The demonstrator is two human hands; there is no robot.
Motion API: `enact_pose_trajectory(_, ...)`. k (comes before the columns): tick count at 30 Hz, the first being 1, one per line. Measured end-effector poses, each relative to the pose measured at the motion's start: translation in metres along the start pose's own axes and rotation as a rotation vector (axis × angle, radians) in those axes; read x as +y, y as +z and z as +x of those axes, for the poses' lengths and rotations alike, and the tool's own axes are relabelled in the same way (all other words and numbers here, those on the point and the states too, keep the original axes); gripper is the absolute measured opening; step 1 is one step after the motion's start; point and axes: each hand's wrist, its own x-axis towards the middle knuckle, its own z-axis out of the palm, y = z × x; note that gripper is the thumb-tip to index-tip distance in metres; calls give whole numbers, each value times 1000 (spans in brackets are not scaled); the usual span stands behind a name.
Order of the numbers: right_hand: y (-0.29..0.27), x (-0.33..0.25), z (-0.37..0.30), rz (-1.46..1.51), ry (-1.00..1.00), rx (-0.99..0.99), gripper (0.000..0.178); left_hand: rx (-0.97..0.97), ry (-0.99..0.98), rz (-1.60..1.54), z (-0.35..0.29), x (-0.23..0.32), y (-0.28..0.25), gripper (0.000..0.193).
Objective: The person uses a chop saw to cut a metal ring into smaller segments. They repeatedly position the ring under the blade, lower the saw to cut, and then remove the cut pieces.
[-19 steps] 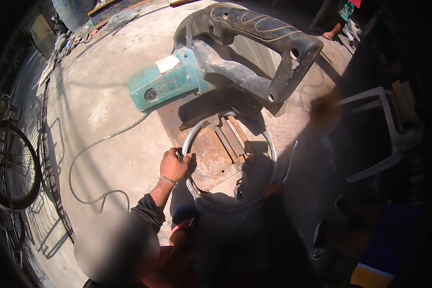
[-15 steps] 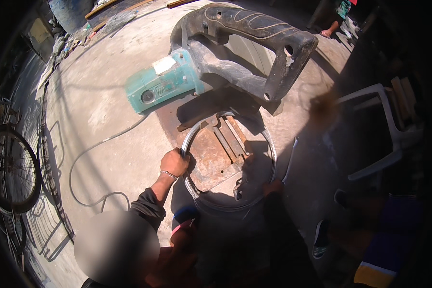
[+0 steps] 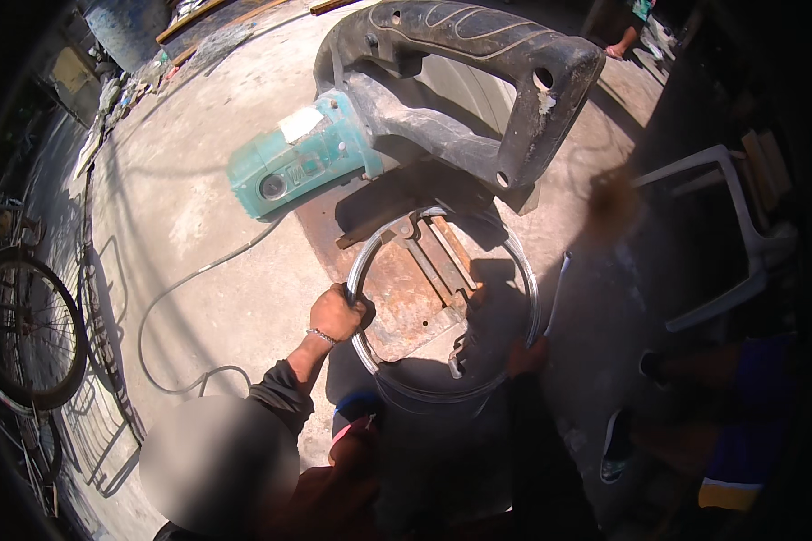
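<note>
Left hand [image 3: 337,313]: left of frame centre, sunlit, back upward, fingers curled into a fist.
Left forearm [image 3: 306,360]: slants up and right from lower left, its dark sleeve [image 3: 281,393] ending partway along.
Right hand [image 3: 527,357]: right of centre, shadowed, finger pose unclear.
Right arm [image 3: 541,437]: rises dark-sleeved from the lower edge.

No words or numbers can be read. Toward eleven o'clock from the middle of the view, a white sticker [image 3: 300,124] lies on the upper face of the teal motor housing [image 3: 325,155], its surface washed out by sunlight. At half past ten, a small emblem [image 3: 296,175] sits on the housing's side, at two o'clock from the round cap [image 3: 272,187], too blurred to make out.
</note>
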Motion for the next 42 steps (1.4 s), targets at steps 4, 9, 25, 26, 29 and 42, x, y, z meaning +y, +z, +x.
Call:
enact_pose_trajectory(4,5,-4,-9,-87,-87,28,50,2,16,1,1,-1,-5,40)
enact_pose_trajectory(9,-21,-27,-3,-375,-123,-109,42,13,3,7,4,4,-11,38)
enact_pose_trajectory(25,-33,-194,-33,-74,-539,-438,49,342,501,-115,5,41,1,25)
enact_pose_trajectory(26,-32,-191,-34,-34,-583,-406,45,336,500,-140,6,41,2,24)
enact_pose_trajectory(29,-32,-185,-39,130,-682,-317,37,314,502,-172,4,36,3,22)
enact_pose_trajectory(42,-59,-148,-29,233,-568,-140,23,365,517,-95,31,67,4,43)
